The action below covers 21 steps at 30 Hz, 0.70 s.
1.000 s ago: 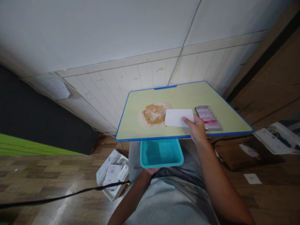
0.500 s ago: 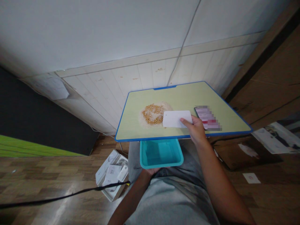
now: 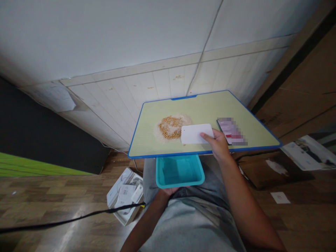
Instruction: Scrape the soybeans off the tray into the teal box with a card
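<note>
My right hand (image 3: 219, 144) grips a flat white plastic scraper (image 3: 194, 134), thumb on top. Its left edge meets the right side of a mixed pile of yellow soybeans (image 3: 170, 127) and pale grains that look like rice (image 3: 160, 137). The pile lies on a small light-green table (image 3: 204, 106) with a blue rim. Below the front edge of the table, my left hand (image 3: 169, 191) supports a teal plastic tub (image 3: 180, 185) from beneath; most of its fingers are hidden under it. Nothing can be made out inside the tub.
A phone (image 3: 231, 131) with a blurred screen lies on the table, right of my right hand. An open white box (image 3: 126, 199) with papers stands on the floor at left. A black strap (image 3: 105, 211) crosses there. Cardboard boxes (image 3: 275, 171) are at right.
The whole view has shifted very slightly. The scraper stays beside the pile and the tub stays under the table edge, with no clear movement of either hand.
</note>
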### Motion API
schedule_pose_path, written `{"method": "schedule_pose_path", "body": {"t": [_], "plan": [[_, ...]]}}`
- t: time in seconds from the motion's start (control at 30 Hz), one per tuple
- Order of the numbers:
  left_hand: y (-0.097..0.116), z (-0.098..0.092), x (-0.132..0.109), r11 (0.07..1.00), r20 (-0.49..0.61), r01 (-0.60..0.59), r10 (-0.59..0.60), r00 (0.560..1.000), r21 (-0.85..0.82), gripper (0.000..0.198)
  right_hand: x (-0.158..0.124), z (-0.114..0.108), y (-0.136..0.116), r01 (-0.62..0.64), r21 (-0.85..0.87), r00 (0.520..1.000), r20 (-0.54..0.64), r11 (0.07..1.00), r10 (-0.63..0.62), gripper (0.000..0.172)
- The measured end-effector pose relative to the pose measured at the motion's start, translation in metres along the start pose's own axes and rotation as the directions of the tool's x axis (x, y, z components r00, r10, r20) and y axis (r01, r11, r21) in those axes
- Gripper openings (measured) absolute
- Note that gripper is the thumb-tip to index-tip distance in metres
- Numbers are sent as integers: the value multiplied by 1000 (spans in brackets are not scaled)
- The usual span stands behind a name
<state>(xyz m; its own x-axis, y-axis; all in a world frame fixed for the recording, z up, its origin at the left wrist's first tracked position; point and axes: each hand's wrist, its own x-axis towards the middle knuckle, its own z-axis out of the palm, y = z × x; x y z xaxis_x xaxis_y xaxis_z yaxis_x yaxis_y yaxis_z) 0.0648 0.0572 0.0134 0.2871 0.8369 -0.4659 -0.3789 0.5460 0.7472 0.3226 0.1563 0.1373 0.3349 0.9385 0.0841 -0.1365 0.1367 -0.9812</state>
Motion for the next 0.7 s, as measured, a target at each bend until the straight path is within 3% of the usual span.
{"method": "schedule_pose_path", "body": {"t": [0.1,0.17,0.33,0.47,0.57,0.7], "plan": [[-2,-3,1,993,-45,-28,33,998,113,126,-1,0,-1,-14,-1,1000,9,1000,14,56],[-3,-3,1,995,-62,-16,22,998,97,130,-1,0,-2,-21,-4,1000,20,1000,21,55],[-3,3,0,990,-103,8,-23,994,-144,97,-2,0,-6,-23,-33,998,53,999,25,57],[-12,-6,3,970,-95,-22,-1,995,-242,93,-3,0,-9,-32,-42,998,59,999,34,59],[-18,-13,7,970,-74,-46,29,997,-239,87,-4,-1,-11,-44,-51,996,76,998,48,60],[-10,-10,7,996,-95,-34,26,995,-84,87,-5,-2,-11,-14,-91,989,142,996,27,62]]}}
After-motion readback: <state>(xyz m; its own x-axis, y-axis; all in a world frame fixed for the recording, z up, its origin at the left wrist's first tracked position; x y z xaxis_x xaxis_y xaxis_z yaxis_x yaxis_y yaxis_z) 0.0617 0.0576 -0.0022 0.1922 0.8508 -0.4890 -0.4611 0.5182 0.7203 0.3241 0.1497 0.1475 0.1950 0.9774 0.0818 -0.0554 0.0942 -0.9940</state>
